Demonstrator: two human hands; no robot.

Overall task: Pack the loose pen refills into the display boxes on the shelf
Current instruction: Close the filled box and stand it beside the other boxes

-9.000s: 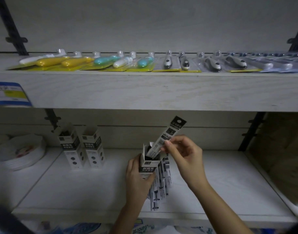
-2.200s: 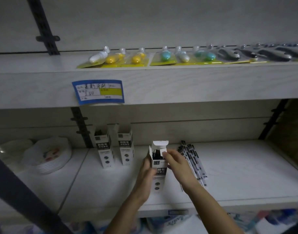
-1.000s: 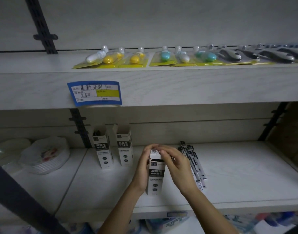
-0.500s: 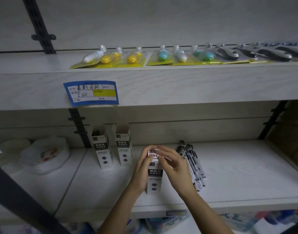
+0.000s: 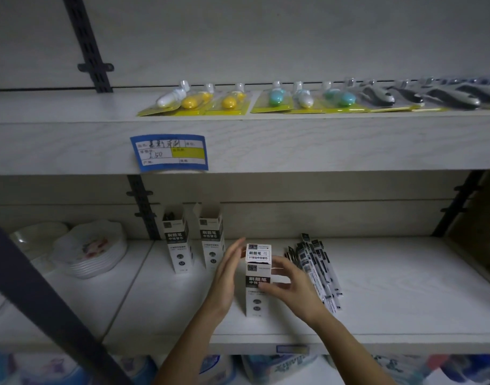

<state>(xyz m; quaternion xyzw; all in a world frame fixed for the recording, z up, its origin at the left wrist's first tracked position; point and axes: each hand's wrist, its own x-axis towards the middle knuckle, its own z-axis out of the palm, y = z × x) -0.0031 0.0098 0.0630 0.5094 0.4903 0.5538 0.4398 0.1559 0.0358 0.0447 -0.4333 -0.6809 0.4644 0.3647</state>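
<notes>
The straight, close-set fingers (image 5: 234, 255) of the left hand (image 5: 224, 282) lie along the left face of the closed refill box (image 5: 258, 252); actual contact I cannot tell. The right hand (image 5: 292, 287) curls its spread fingertips round the box's front and right side, likely to square it upright on the lower shelf (image 5: 405, 287). The loose pen refills (image 5: 318, 268) lie in a pile just right of that hand, within easy reach. Two open display boxes (image 5: 178, 240) stand behind on the left, probably next to fill.
</notes>
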